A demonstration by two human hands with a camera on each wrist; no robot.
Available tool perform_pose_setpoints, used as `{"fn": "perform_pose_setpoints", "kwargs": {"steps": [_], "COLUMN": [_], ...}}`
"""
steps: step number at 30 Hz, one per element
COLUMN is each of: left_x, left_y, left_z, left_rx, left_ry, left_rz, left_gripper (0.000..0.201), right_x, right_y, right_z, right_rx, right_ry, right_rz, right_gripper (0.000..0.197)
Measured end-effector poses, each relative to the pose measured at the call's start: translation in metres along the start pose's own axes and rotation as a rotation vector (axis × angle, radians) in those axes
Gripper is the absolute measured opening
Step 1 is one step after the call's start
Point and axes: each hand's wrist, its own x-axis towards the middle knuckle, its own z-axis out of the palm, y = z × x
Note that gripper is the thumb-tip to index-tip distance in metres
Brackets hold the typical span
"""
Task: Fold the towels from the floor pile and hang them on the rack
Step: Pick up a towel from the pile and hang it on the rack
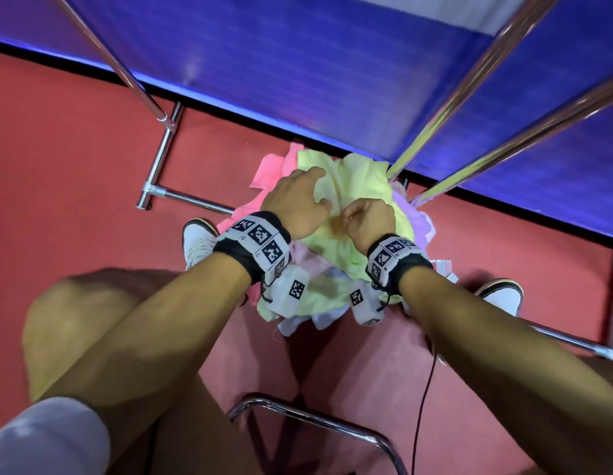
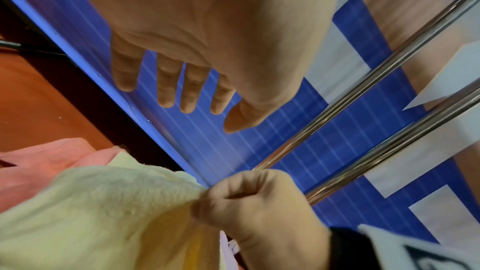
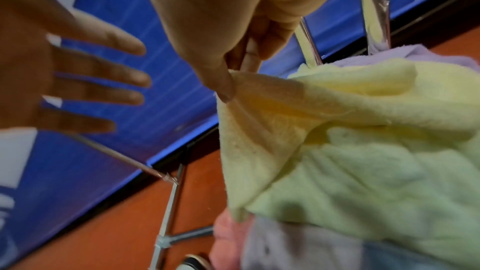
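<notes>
A heap of towels lies on the red floor between my feet, with a yellow towel (image 1: 353,186) on top. My right hand (image 1: 349,214) pinches an edge of that yellow towel (image 3: 363,141) between thumb and fingers (image 3: 226,89) and lifts it a little. My left hand (image 1: 322,188) hovers over the towel with straight, spread fingers (image 2: 166,93) and holds nothing. Pink towels (image 1: 267,173) and a lilac one (image 1: 414,214) lie underneath. The chrome rack's slanted poles (image 1: 469,84) rise just behind the heap.
The rack's base bars (image 1: 161,156) run along the floor to the left and right of the heap. A blue panel (image 1: 298,63) stands right behind it. My white shoes (image 1: 195,241) flank the pile. A chrome tube (image 1: 315,419) and a cable (image 1: 425,406) lie near my knees.
</notes>
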Motion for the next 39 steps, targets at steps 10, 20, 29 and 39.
{"fn": "perform_pose_setpoints", "kwargs": {"steps": [10,20,29,39], "left_x": [-0.037,-0.125,-0.23,-0.253], "left_y": [0.006,0.062,0.159,0.156], "left_z": [0.018,-0.054,-0.118,-0.127], "left_rx": [0.064,-0.145,-0.198,-0.456], "left_ry": [-0.153,0.141,0.223,0.381], "left_rz": [0.287,0.486,0.829,0.653], "left_gripper": [0.037,0.027,0.021,0.019], "right_x": [-0.1,-0.197,-0.263,-0.284], "right_y": [-0.051,-0.078,-0.112,-0.11], "right_z": [-0.076,-0.154,-0.203,-0.21], "right_rx": [0.346,0.025,0.149,0.096], "right_ry": [-0.046,0.039,0.235,0.275], "right_rz": [-0.426,-0.617,-0.752,-0.752], "right_gripper": [0.019,0.018,0.044,0.039]}}
